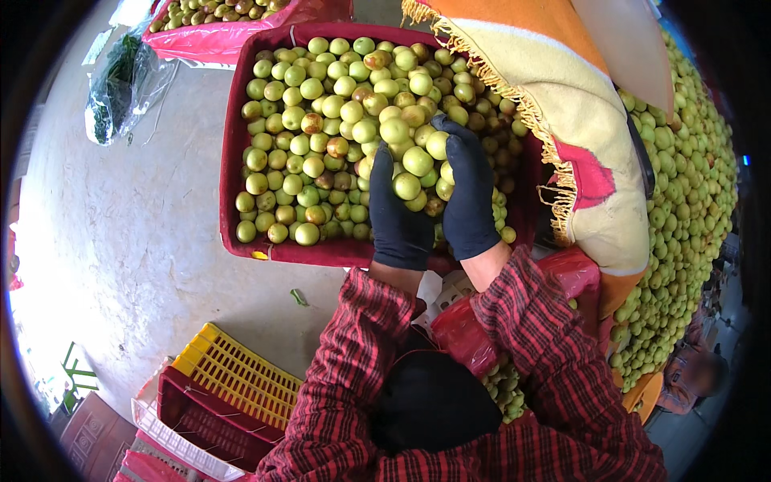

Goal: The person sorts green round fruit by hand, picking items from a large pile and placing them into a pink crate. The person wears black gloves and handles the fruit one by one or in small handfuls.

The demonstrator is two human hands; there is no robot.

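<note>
Both hands wear dark gloves and are cupped together over a dark red cloth-lined crate (230,199). My left hand (397,220) and my right hand (470,193) hold a small heap of green jujubes (415,161) between them. Beneath and around them, the crate is filled with more round green jujubes (301,120), some with brown patches. The palms are hidden behind the held fruit, and the bottom of the crate cannot be seen.
A fringed yellow and orange towel (578,114) drapes over an edge at right, beside a large pile of jujubes (674,181). Another red-lined crate (199,42) stands at upper left, near a plastic bag of greens (117,90). Stacked crates (235,373) sit lower left; a person (689,379) is lower right.
</note>
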